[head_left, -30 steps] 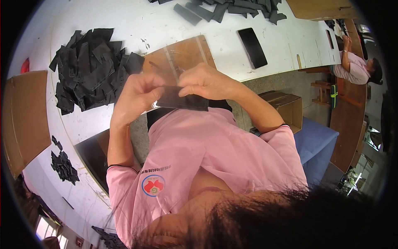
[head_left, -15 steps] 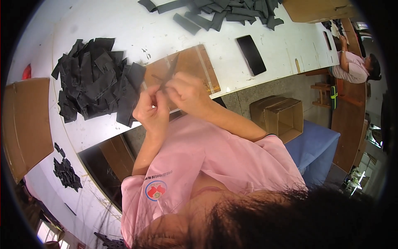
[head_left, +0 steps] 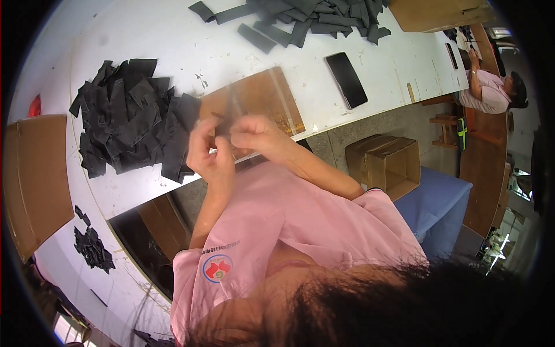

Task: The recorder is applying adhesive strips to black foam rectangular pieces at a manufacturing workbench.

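Note:
Both hands are close together over a brown cardboard sheet [head_left: 280, 98] at the table's near edge. My left hand [head_left: 209, 155] is closed, thumb and fingers pinched on a dark strip of fabric [head_left: 224, 126]. My right hand [head_left: 259, 136] is closed on the same strip from the other side. Motion blurs the strip, and the fingers hide much of it. Just left of my left hand lies a large heap of black fabric pieces [head_left: 124, 115], its right edge overlapping the cardboard.
Folded dark strips [head_left: 312, 17] are heaped at the far side of the white table [head_left: 162, 34]. A black phone [head_left: 347, 80] lies to the right. Cardboard boxes [head_left: 37, 185] stand at left, and an open one [head_left: 399, 168] sits below right. Another person [head_left: 488, 89] works at far right.
My right hand has lowered slightly toward me, and its fingers have turned. The dark strip, raised above the fingers before, now sits lower between the hands. The whole view has shifted slightly.

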{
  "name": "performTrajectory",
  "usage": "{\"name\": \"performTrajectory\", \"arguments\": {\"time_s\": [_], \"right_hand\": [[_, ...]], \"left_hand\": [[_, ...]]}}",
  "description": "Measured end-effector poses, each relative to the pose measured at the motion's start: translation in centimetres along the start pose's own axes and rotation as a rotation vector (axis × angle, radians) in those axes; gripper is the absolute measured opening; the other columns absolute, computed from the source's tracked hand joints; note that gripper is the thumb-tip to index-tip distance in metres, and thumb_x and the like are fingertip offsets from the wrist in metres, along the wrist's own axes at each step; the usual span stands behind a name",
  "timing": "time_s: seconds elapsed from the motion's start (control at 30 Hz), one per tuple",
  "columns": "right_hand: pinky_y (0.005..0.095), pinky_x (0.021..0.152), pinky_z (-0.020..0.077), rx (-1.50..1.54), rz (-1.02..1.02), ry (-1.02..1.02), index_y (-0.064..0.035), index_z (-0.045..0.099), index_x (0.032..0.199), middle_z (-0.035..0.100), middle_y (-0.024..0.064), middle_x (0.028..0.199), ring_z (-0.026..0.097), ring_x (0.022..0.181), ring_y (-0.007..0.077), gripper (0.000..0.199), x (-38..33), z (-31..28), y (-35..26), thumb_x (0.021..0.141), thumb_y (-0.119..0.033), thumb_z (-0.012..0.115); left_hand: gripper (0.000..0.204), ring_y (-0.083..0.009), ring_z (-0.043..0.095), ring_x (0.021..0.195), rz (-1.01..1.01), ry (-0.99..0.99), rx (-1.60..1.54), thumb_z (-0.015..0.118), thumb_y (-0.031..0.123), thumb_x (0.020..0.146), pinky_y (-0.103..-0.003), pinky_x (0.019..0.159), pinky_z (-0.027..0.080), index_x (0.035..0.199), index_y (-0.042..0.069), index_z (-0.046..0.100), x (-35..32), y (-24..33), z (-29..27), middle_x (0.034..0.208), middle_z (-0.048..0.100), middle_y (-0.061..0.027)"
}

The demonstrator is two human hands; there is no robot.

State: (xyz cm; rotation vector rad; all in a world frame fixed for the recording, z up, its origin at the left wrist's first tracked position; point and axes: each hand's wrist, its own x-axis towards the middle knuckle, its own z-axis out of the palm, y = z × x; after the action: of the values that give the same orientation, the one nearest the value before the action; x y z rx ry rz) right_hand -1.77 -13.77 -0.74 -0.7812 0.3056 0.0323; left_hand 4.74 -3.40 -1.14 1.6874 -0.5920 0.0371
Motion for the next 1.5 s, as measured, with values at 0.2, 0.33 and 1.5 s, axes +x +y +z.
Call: {"name": "performTrajectory", "arguments": {"time_s": [0.2, 0.33, 1.5], "right_hand": [[0.0194, 0.056, 0.038, 0.047, -0.098, 0.009, -0.0066, 0.053, 0.068, 0.048, -0.0027, 0.067, 0.044, 0.059, 0.006, 0.016, -0.1, -0.5, 0.1, 0.079, -0.016, 0.059], [0.0189, 0.056, 0.0371, 0.01, -0.31, -0.079, -0.0055, 0.054, 0.069, 0.048, -0.0028, 0.072, 0.043, 0.061, 0.0057, 0.016, 0.0, 0.7, -0.1, 0.079, -0.017, 0.059], [0.0197, 0.051, 0.0348, -0.578, 0.01, 0.049, -0.003, 0.054, 0.074, 0.051, -0.0005, 0.069, 0.042, 0.058, 0.0054, 0.018, 3.9, -1.9, -3.8, 0.082, -0.018, 0.05]], "left_hand": [[0.029, -0.0023, 0.046, 0.056, -0.42, -0.346, -0.707, 0.046, -0.014, 0.067, -0.013, 0.044, 0.032, 0.094, -0.002, 0.047, 1.4, 0.2, -2.3, 0.085, 0.057, -0.0085], [0.035, -0.0046, 0.043, 0.043, -0.666, -0.64, -1.206, 0.047, -0.009, 0.064, -0.015, 0.035, 0.028, 0.098, -0.007, 0.042, 2.0, 2.4, -3.6, 0.073, 0.054, -0.0104], [0.031, -0.0104, 0.051, 0.081, -0.043, -0.186, -0.263, 0.054, 0.005, 0.078, -0.022, 0.071, 0.041, 0.108, -0.003, 0.05, 4.4, 0.9, -1.9, 0.092, 0.058, -0.0076]]}}
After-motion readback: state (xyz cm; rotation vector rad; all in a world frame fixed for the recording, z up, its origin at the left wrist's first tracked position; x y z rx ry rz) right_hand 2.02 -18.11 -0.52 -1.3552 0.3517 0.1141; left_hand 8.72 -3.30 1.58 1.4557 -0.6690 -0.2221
